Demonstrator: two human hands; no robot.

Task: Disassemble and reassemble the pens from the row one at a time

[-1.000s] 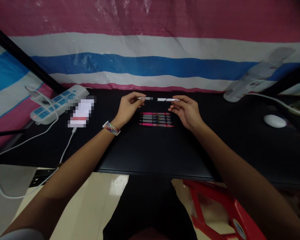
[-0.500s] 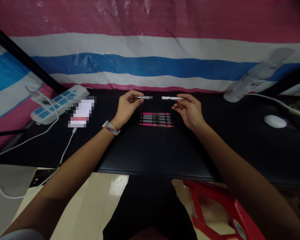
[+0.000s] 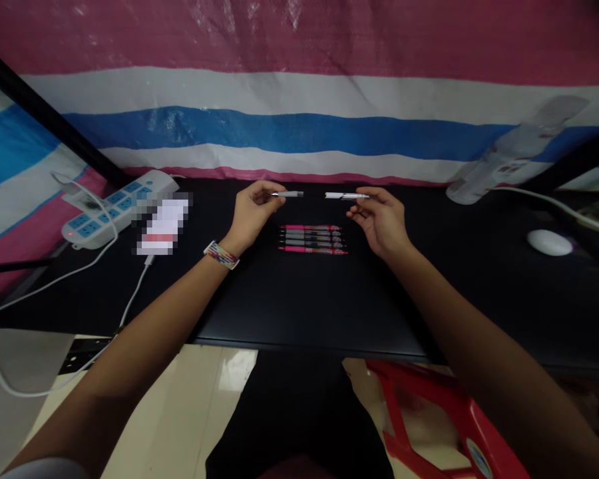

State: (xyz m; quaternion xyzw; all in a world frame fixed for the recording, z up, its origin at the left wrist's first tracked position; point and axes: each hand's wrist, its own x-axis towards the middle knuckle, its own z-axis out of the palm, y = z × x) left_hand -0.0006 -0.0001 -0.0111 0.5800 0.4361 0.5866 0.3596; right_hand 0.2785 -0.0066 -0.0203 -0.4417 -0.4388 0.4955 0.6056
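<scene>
My left hand [image 3: 255,211] pinches a grey pen part [image 3: 293,194] with a silvery end between thumb and fingertips. Across from it, my right hand [image 3: 379,219] grips a white and clear pen part [image 3: 344,196] by its outer end. Both parts are level and roughly in line, with a dark gap between them; whether anything thin and black spans that gap I cannot make out. Just below the hands, several pens lie side by side on the black tabletop [image 3: 304,299]: a pink pen [image 3: 312,250] nearest me, grey pens [image 3: 309,238] in the middle, another pink one at the back.
To the left are a white power strip [image 3: 124,209] and a blurred-out phone [image 3: 162,227] on a white cable [image 3: 138,293]. A clear bottle [image 3: 499,163] and a white mouse [image 3: 549,243] stand at right. Striped sheeting [image 3: 299,133] hangs behind; a red stool [image 3: 404,426] is below.
My right hand has shifted slightly right with the white part, so the gap between the two pen parts is a little wider. The pens on the table have not moved.
</scene>
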